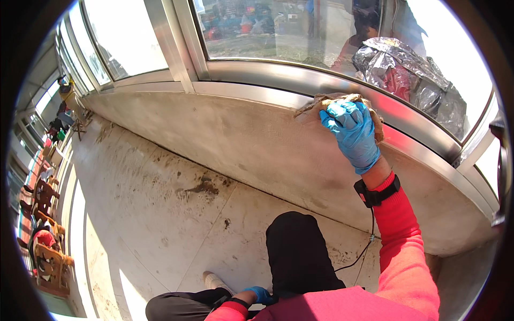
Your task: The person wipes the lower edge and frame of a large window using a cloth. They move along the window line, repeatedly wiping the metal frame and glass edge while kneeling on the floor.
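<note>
In a blue disposable glove, my right hand (pixel 353 130) grips a bunched brown cloth (pixel 377 120). The cloth lies against the metal window frame (pixel 281 74), at its lower ledge above the low wall (pixel 225 128). Down by my black-trousered legs is my left hand (pixel 260 295), gloved in blue as well. Its fingers are partly hidden beside my thigh, so whether they hold anything cannot be told. A black strap with a cable (pixel 371 224) sits on my right wrist, over the red sleeve.
Dark stains (pixel 204 188) mark the tiled floor (pixel 148 224) along the wall. Carved wooden chairs (pixel 50 265) stand along the far left. People (pixel 68 96) are further back near the windows. Crumpled clear plastic (pixel 405 68) shows through or in the window glass (pixel 277 36).
</note>
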`<move>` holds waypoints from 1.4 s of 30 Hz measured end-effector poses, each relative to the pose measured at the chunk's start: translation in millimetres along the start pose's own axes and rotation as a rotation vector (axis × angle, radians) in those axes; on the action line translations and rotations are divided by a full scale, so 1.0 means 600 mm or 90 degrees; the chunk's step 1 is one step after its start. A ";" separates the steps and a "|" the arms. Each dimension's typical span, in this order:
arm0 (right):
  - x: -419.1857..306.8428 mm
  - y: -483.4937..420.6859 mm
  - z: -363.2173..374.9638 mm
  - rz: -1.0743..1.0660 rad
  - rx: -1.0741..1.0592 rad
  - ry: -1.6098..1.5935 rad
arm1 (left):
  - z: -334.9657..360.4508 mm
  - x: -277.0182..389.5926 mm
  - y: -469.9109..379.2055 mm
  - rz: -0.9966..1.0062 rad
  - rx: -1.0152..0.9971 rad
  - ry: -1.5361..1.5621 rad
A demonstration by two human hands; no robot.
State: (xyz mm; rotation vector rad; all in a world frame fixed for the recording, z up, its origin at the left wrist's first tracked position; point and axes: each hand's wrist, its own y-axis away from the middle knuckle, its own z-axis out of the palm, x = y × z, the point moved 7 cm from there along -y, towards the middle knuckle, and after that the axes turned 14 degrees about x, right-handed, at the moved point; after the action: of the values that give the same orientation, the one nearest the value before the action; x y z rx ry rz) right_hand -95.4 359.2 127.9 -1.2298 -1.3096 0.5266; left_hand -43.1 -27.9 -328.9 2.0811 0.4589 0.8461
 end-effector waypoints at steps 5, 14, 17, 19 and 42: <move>-0.074 -0.077 0.107 -0.069 -0.025 0.010 | 0.013 -0.010 -0.020 0.077 -0.012 -0.043; 0.020 -0.047 -0.009 0.007 0.032 -0.118 | 0.019 0.000 -0.011 0.018 -0.028 0.061; 0.099 -0.006 -0.080 0.172 0.015 -0.110 | 0.022 -0.005 -0.018 0.043 -0.002 0.068; 0.133 0.003 -0.105 0.268 0.068 -0.175 | 0.031 -0.016 -0.030 0.037 -0.019 0.048; -0.115 -0.301 0.383 -0.147 -0.116 0.160 | -0.165 0.033 -0.065 0.126 0.185 -0.063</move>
State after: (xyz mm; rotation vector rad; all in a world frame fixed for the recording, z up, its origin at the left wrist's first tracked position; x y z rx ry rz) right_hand -381.4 324.1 213.2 -1.2281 -1.2822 0.0862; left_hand -99.9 62.2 -309.0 2.4568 0.3411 0.8228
